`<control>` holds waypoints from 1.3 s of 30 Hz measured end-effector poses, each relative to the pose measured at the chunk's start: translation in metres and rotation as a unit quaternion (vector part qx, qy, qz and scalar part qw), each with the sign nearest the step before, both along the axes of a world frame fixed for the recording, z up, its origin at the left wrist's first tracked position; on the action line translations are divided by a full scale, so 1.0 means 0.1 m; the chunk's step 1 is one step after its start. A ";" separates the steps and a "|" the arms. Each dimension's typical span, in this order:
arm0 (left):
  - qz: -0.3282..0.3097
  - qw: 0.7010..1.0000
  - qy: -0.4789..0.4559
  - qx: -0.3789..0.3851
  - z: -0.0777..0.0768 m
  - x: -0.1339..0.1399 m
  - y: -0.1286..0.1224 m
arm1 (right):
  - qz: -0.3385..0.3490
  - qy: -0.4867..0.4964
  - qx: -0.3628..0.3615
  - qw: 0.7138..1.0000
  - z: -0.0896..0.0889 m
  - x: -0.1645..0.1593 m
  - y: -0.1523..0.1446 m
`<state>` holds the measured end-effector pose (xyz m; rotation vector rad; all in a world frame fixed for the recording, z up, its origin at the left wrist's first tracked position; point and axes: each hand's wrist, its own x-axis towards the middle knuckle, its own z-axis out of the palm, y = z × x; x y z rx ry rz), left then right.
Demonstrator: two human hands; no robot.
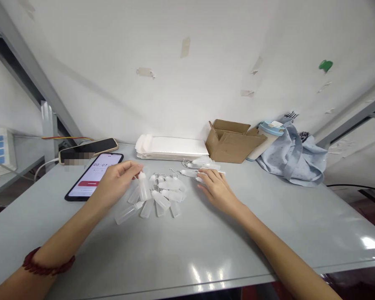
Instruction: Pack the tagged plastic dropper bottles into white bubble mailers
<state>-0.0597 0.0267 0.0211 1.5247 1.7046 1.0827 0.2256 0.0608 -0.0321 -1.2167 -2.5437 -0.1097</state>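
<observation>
My left hand (121,179) is closed in a pinch on the narrow tip of a small translucent plastic dropper bottle (144,188), which hangs tilted over a loose pile. That pile of similar dropper bottles (172,195) lies scattered on the grey table, and one bottle (125,214) sticks out at its near left. To the right of the pile, my right hand (217,185) reaches over a smaller group of bottles (203,161). Its thumb and fingers curve around the end of one bottle there, partly hidden by the fingers.
A phone with a running timer (101,166) lies left of the pile, with a second phone (89,149) behind it. Along the wall are flat white boxes (175,146), an opened cardboard box (229,146), a tumbler (264,143) and a light blue cloth bag (296,156).
</observation>
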 end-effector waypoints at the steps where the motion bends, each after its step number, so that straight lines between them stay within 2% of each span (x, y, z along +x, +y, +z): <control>1: -0.005 1.000 0.004 -0.006 -0.01 0.00 0.01 | -0.002 -0.010 0.001 1.000 0.00 -0.01 -0.01; 7: -0.077 0.994 0.038 -0.062 -0.16 -0.02 0.07 | 0.002 -0.045 -0.007 0.999 0.01 -0.04 -0.05; 11: -0.118 0.987 0.083 -0.072 -0.25 -0.05 0.10 | 0.003 -0.045 0.004 0.999 0.02 -0.04 -0.05; 15: -0.095 0.988 0.088 -0.085 -0.24 -0.04 0.09 | -0.008 -0.054 -0.001 0.999 0.02 -0.02 -0.04; 18: -0.102 0.987 0.073 -0.100 -0.22 -0.02 0.08 | 0.000 -0.041 -0.020 0.999 0.00 -0.01 -0.04; 22: -0.105 0.987 0.078 -0.088 -0.24 -0.01 0.07 | 0.010 -0.005 -0.057 0.998 -0.01 -0.01 -0.05; 27: -0.094 0.988 0.100 -0.068 -0.29 -0.03 0.08 | -0.003 0.017 -0.103 0.995 0.07 -0.01 -0.08; 30: -0.077 0.988 0.128 -0.039 -0.27 -0.01 0.06 | 0.001 0.054 -0.121 0.991 0.12 -0.02 -0.12; 34: -0.063 0.983 0.171 0.011 -0.23 0.09 0.00 | 0.049 0.169 -0.165 0.971 0.16 -0.08 -0.22; 39: -0.135 0.978 0.143 0.063 -0.26 0.20 -0.09 | 0.075 0.282 -0.227 0.929 0.22 -0.21 -0.38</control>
